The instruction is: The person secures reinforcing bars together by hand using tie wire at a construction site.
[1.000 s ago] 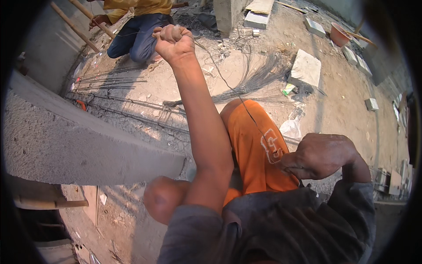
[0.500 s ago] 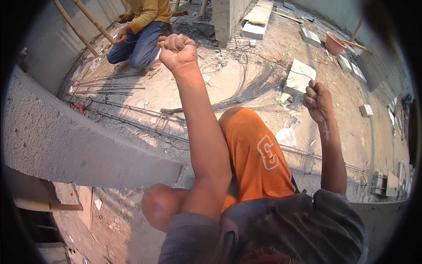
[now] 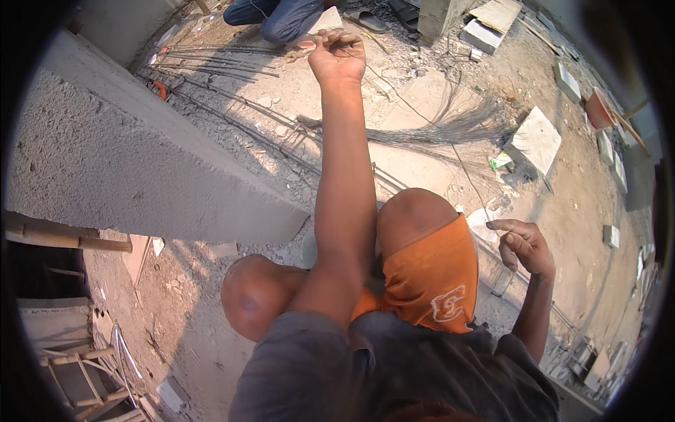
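A thin dark wire (image 3: 460,160) runs in a slight bend between my two hands. My left hand (image 3: 339,58), raised on a stretched arm, has its fingers curled around the wire's far end. Nearer and to the right, my right hand (image 3: 526,247) meets the other end at its fingertips; its grip is loose, with one finger stretched out and others bent. Beneath the wire, a fanned bundle of similar wires (image 3: 429,136) lies on the ground. My bare knee (image 3: 415,214) and orange shorts (image 3: 436,281) are between my forearms.
A rough concrete beam (image 3: 162,169) slants along the left. Steel bars (image 3: 218,63) and a long rebar frame (image 3: 246,126) lie beyond it. A white block (image 3: 536,141) rests right of the wire bundle. A co-worker's blue-trousered knees (image 3: 281,17) show at the top.
My right hand has opened from a fist to a looser hold and come lower in view. The left hand's fingers have loosened slightly. My view has shifted down, cutting off the co-worker's upper body.
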`<move>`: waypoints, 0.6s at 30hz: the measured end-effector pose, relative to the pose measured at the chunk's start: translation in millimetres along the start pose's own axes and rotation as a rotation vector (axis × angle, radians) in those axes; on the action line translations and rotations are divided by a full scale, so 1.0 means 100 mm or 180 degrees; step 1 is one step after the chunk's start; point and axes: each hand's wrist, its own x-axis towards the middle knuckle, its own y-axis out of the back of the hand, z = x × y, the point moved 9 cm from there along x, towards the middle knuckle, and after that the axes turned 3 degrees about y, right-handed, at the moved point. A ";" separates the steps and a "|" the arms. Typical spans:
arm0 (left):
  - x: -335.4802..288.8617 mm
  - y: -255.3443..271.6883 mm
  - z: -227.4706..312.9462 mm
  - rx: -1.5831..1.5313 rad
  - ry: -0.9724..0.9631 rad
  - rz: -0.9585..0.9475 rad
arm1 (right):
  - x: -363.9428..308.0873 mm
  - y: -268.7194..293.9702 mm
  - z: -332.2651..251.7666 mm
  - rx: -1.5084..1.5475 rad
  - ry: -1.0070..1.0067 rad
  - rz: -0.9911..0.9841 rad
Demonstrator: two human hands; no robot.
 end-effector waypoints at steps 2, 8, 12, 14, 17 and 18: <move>-0.06 0.20 0.21 -0.0036 -0.0191 0.0273 | 0.07 -0.03 0.17 0.0016 -0.0313 -0.0218; -0.17 0.61 0.30 0.0436 -0.0396 0.1029 | 0.35 -0.37 0.45 -0.2708 0.0077 -0.0706; -0.29 0.85 0.75 0.0832 -0.0846 0.1364 | 0.63 -0.33 0.73 -0.3149 -0.0316 -0.0711; -0.39 0.85 1.00 0.1378 -0.1217 0.1447 | 0.77 -0.27 0.82 -0.3269 -0.0486 -0.0588; -0.51 0.77 1.32 0.2379 -0.1677 0.1526 | 0.92 -0.39 0.92 -0.3142 0.0436 -0.0409; -0.51 0.78 1.43 0.2635 -0.1807 0.1583 | 0.98 -0.43 0.98 -0.3064 0.0255 -0.0336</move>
